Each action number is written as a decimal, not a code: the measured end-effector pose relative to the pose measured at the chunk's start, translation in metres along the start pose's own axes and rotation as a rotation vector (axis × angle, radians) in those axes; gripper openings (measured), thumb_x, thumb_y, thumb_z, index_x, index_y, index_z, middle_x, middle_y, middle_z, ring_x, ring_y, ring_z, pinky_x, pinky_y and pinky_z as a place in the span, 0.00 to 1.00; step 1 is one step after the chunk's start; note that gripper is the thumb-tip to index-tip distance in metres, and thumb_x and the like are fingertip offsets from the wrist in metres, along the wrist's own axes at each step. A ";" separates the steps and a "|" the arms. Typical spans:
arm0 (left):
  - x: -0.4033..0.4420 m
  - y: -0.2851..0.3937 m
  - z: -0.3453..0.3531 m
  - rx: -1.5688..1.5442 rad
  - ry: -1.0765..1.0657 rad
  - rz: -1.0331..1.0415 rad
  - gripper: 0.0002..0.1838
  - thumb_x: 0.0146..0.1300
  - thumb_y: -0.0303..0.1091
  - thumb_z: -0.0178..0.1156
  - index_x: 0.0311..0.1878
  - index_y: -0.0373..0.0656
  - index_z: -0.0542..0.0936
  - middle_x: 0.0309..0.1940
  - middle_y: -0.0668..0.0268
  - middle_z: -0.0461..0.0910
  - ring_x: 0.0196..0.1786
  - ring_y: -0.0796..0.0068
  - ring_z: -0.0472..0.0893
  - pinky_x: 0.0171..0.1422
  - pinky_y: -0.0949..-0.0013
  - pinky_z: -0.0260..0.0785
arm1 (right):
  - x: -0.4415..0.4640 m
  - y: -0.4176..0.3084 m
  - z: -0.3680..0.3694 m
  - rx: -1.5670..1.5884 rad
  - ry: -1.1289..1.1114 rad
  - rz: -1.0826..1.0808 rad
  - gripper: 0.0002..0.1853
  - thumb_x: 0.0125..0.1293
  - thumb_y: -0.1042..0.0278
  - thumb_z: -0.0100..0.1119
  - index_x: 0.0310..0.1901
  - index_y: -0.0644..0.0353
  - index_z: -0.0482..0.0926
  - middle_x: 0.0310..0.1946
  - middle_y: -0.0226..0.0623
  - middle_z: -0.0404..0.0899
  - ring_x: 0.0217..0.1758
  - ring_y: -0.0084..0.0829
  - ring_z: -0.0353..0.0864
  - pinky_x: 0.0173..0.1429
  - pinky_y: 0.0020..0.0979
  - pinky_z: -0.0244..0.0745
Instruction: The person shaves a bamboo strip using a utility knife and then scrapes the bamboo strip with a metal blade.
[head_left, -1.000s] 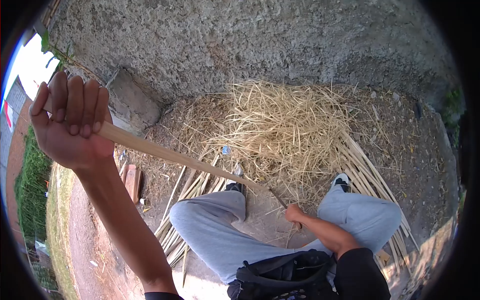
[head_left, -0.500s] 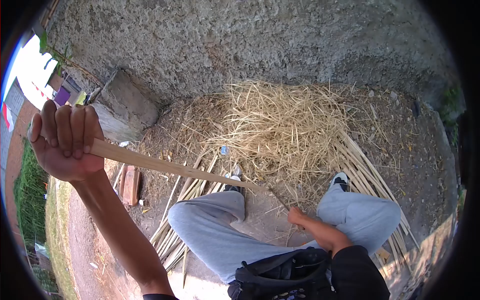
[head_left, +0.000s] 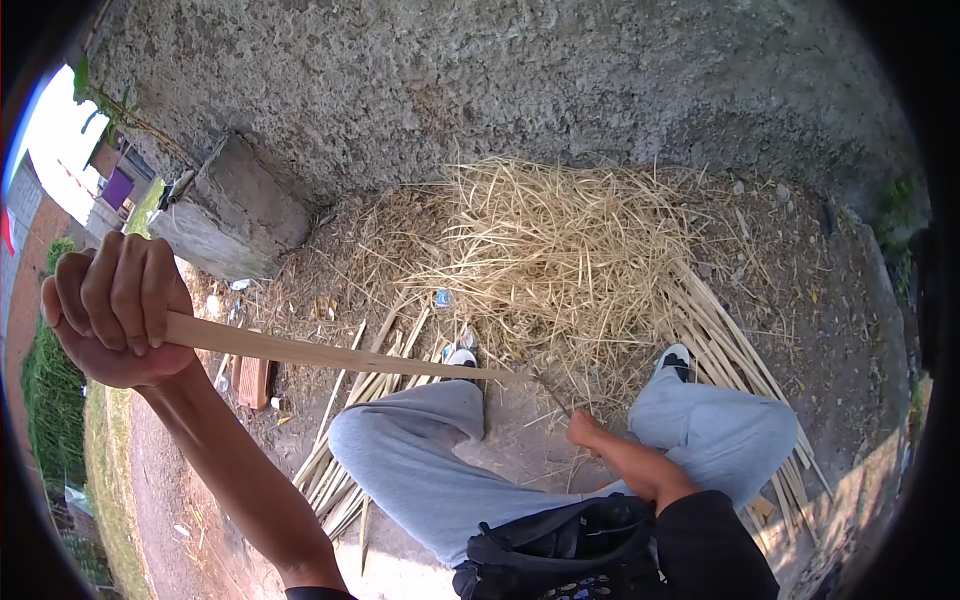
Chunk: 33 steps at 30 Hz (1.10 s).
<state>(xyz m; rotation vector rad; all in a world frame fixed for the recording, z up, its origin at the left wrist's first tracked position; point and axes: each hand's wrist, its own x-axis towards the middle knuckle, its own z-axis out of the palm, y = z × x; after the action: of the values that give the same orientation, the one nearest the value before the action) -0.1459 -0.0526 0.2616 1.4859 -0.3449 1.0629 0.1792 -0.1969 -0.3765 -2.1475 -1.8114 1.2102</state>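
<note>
My left hand [head_left: 118, 312], raised at the left, is wrapped round one end of a long flat bamboo strip [head_left: 330, 357]. The strip slopes slightly down to the right, and its far end meets a thin dark blade [head_left: 552, 397], perhaps a knife. Low between my knees, my right hand [head_left: 586, 431] is closed on the tool's handle, mostly hidden by the fingers. A large heap of pale shavings [head_left: 570, 255] lies on the ground beyond the blade.
Bundles of bamboo strips lie by my left leg [head_left: 335, 495] and my right leg [head_left: 735, 345]. A rough wall [head_left: 500, 90] rises behind the heap. A concrete block [head_left: 240, 205] and a reddish brick [head_left: 254, 384] are on the left.
My left hand has moved down and slightly left, so the bamboo strip now lies flatter. My right hand and the blade have shifted only slightly.
</note>
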 end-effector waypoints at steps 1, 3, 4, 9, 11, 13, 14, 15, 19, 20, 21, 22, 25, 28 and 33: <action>0.003 -0.001 0.002 -0.002 -0.016 0.000 0.25 0.72 0.40 0.40 0.13 0.54 0.60 0.02 0.74 0.59 0.03 0.85 0.59 0.10 0.79 0.60 | 0.000 0.000 -0.005 -0.009 -0.109 0.015 0.24 0.72 0.57 0.48 0.31 0.72 0.82 0.20 0.56 0.80 0.21 0.49 0.82 0.29 0.46 0.78; 0.002 -0.006 0.006 0.060 0.058 0.026 0.25 0.72 0.40 0.40 0.13 0.54 0.61 0.02 0.74 0.60 0.03 0.85 0.59 0.10 0.79 0.61 | 0.000 -0.007 -0.019 -0.032 -0.217 0.028 0.24 0.72 0.56 0.48 0.30 0.71 0.82 0.21 0.56 0.80 0.21 0.48 0.83 0.30 0.45 0.78; -0.001 -0.006 0.006 0.060 0.071 0.027 0.25 0.72 0.40 0.40 0.13 0.54 0.61 0.02 0.74 0.60 0.03 0.85 0.59 0.10 0.79 0.61 | -0.011 -0.024 -0.028 0.130 -0.172 0.137 0.24 0.71 0.56 0.49 0.30 0.72 0.82 0.22 0.57 0.80 0.25 0.50 0.83 0.32 0.46 0.78; -0.008 -0.006 0.012 0.277 0.242 0.090 0.21 0.73 0.37 0.40 0.19 0.52 0.63 0.05 0.75 0.60 0.06 0.86 0.58 0.13 0.82 0.56 | -0.019 -0.065 -0.017 0.205 0.253 0.026 0.24 0.71 0.56 0.49 0.31 0.73 0.81 0.24 0.61 0.79 0.34 0.58 0.83 0.40 0.50 0.77; -0.011 -0.010 0.024 0.383 0.412 0.124 0.20 0.73 0.37 0.40 0.20 0.52 0.63 0.06 0.75 0.58 0.07 0.86 0.56 0.14 0.81 0.54 | -0.032 -0.073 -0.024 0.241 0.245 -0.108 0.24 0.71 0.55 0.48 0.32 0.73 0.81 0.26 0.64 0.78 0.36 0.63 0.80 0.44 0.52 0.76; -0.016 -0.008 0.032 0.492 0.580 0.160 0.20 0.73 0.36 0.40 0.21 0.52 0.62 0.07 0.75 0.57 0.08 0.86 0.54 0.14 0.80 0.52 | -0.031 -0.063 -0.015 0.182 0.168 -0.110 0.23 0.71 0.56 0.49 0.33 0.72 0.82 0.27 0.64 0.79 0.37 0.63 0.81 0.45 0.52 0.76; -0.019 -0.005 0.033 0.510 0.585 0.180 0.20 0.73 0.37 0.41 0.21 0.52 0.61 0.08 0.76 0.55 0.09 0.85 0.53 0.14 0.80 0.50 | -0.032 -0.057 -0.009 0.127 0.090 -0.112 0.22 0.71 0.57 0.49 0.35 0.71 0.82 0.29 0.64 0.80 0.38 0.62 0.82 0.45 0.51 0.77; -0.021 -0.004 0.035 0.527 0.592 0.195 0.20 0.73 0.37 0.41 0.21 0.52 0.61 0.09 0.76 0.54 0.10 0.85 0.51 0.14 0.79 0.49 | -0.035 -0.055 -0.009 0.132 0.083 -0.105 0.22 0.71 0.57 0.49 0.35 0.71 0.82 0.29 0.64 0.80 0.38 0.62 0.82 0.45 0.51 0.77; -0.014 -0.016 0.045 0.472 0.558 0.201 0.20 0.73 0.37 0.41 0.20 0.52 0.61 0.08 0.75 0.55 0.09 0.85 0.51 0.14 0.80 0.49 | -0.007 -0.023 -0.012 -0.043 -0.110 0.151 0.20 0.71 0.59 0.50 0.40 0.70 0.83 0.36 0.64 0.81 0.45 0.59 0.83 0.48 0.49 0.78; -0.012 -0.021 0.048 0.454 0.525 0.187 0.20 0.73 0.37 0.41 0.20 0.52 0.61 0.08 0.75 0.55 0.09 0.85 0.51 0.14 0.80 0.49 | 0.001 -0.013 -0.006 -0.131 -0.221 0.220 0.20 0.71 0.59 0.50 0.41 0.70 0.83 0.38 0.64 0.81 0.47 0.59 0.83 0.50 0.48 0.78; -0.005 -0.022 0.049 0.438 0.475 0.173 0.20 0.73 0.37 0.41 0.20 0.52 0.61 0.08 0.75 0.55 0.09 0.85 0.50 0.14 0.81 0.48 | 0.000 -0.014 -0.004 -0.117 -0.204 0.211 0.20 0.71 0.59 0.50 0.41 0.70 0.83 0.38 0.64 0.81 0.47 0.59 0.83 0.50 0.48 0.78; 0.000 -0.021 0.051 0.442 0.456 0.178 0.20 0.73 0.37 0.41 0.20 0.52 0.61 0.08 0.75 0.55 0.09 0.85 0.50 0.14 0.81 0.48 | -0.005 -0.014 -0.003 -0.055 -0.093 0.176 0.20 0.70 0.58 0.50 0.42 0.71 0.82 0.40 0.64 0.81 0.48 0.59 0.82 0.52 0.49 0.78; -0.005 -0.022 0.052 0.434 0.463 0.134 0.20 0.73 0.37 0.41 0.20 0.52 0.61 0.08 0.75 0.55 0.10 0.85 0.50 0.14 0.80 0.48 | -0.024 -0.036 -0.017 0.047 0.030 0.129 0.20 0.70 0.57 0.51 0.43 0.70 0.82 0.37 0.62 0.82 0.45 0.55 0.84 0.49 0.49 0.78; -0.013 -0.012 0.035 0.448 0.500 0.155 0.20 0.73 0.37 0.42 0.20 0.52 0.61 0.08 0.75 0.55 0.10 0.86 0.51 0.14 0.80 0.48 | -0.020 -0.058 -0.011 0.097 0.064 0.039 0.21 0.71 0.55 0.51 0.42 0.67 0.83 0.32 0.59 0.83 0.38 0.51 0.86 0.43 0.48 0.78; -0.023 -0.003 0.024 0.480 0.608 0.187 0.19 0.72 0.37 0.42 0.20 0.51 0.61 0.08 0.75 0.54 0.10 0.85 0.51 0.14 0.80 0.47 | -0.015 -0.009 -0.008 0.203 -0.129 0.296 0.23 0.72 0.53 0.49 0.38 0.69 0.82 0.27 0.58 0.82 0.35 0.55 0.84 0.42 0.50 0.77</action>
<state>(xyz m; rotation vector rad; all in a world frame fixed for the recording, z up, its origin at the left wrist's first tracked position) -0.1458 -0.0817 0.2456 1.4669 0.2246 1.7706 0.1770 -0.2039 -0.3587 -2.3221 -1.3707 1.5516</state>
